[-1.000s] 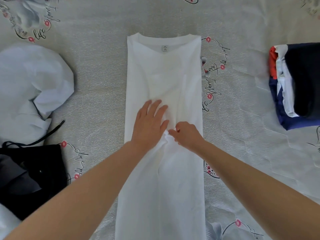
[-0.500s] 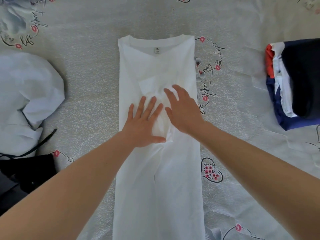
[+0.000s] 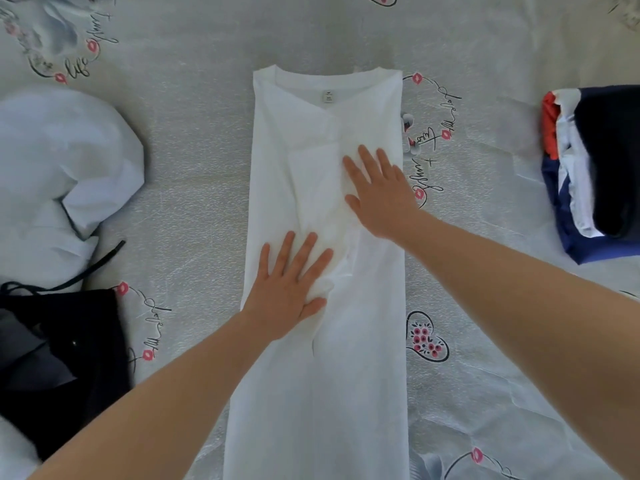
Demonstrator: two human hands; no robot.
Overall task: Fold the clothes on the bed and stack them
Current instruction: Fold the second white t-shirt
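Two flat hands on one white shirt [image 3: 322, 375], which lies mid-bed [image 3: 194, 161], sides folded in to a long strip, collar far end. Left hand [image 3: 287, 292] presses the lower tuck, fingers straight and spread; right hand [image 3: 381, 192] presses higher, also flat. Neither grips; likely smoothing creases before folding lengthwise. Folded stack [image 3: 595, 171] well right. Unfolded pale garment [image 3: 59, 168] and black garment [image 3: 59, 358] wait left. No containers seen.
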